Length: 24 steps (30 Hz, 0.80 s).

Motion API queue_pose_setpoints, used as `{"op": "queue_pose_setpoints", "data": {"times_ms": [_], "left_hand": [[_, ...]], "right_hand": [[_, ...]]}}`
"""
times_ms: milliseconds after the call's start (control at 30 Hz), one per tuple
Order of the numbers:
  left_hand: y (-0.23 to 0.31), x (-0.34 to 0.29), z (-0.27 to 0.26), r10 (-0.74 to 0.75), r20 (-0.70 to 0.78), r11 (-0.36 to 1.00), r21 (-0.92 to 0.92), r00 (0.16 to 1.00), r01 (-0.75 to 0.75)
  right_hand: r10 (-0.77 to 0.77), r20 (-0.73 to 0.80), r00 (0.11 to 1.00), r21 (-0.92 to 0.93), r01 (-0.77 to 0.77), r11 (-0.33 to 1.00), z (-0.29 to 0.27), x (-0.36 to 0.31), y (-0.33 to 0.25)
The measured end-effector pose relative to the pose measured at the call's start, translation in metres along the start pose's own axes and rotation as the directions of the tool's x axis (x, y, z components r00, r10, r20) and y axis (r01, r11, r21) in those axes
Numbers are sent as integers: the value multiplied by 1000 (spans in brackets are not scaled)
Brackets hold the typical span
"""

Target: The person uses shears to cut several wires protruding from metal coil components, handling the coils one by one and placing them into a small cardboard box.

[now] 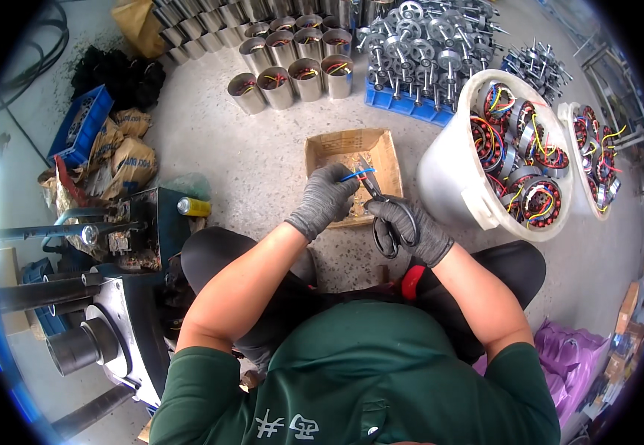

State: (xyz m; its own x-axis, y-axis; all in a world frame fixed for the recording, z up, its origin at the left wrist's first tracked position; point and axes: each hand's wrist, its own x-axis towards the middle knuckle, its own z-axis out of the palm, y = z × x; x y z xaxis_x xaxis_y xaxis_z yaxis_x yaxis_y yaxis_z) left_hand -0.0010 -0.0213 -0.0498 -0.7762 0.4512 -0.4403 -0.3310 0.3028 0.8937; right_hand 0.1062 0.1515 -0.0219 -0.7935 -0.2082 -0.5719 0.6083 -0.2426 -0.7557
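Observation:
Both of my hands wear grey work gloves. My left hand is closed in a pinch on short insulated wires, one of them plainly blue. In my right hand is a pair of scissors with black loop handles, its blades pointing up and left beside the wires. Whether the blades touch the wires I cannot tell. Under both hands stands an open cardboard box with small scraps over its bottom.
At right stand a large white bucket of wound stators and a second bucket. Metal cylinders with wires stand in rows ahead, beside a blue crate of shafted rotors. Left are machinery and a yellow can.

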Motion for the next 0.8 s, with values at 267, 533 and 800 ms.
{"op": "queue_pose_setpoints", "data": {"times_ms": [267, 533, 800], "left_hand": [[-13, 5, 3, 4, -42, 998, -57, 999, -6], [-14, 8, 0, 22, -81, 999, -38, 996, -25], [-7, 5, -2, -3, -86, 995, -104, 996, -6]], "right_hand": [[-13, -123, 992, 49, 20, 999, -7, 17, 37], [-63, -106, 992, 47, 68, 997, -2, 9, 34], [-110, -113, 987, -78, 101, 992, 2, 1, 12]]}}
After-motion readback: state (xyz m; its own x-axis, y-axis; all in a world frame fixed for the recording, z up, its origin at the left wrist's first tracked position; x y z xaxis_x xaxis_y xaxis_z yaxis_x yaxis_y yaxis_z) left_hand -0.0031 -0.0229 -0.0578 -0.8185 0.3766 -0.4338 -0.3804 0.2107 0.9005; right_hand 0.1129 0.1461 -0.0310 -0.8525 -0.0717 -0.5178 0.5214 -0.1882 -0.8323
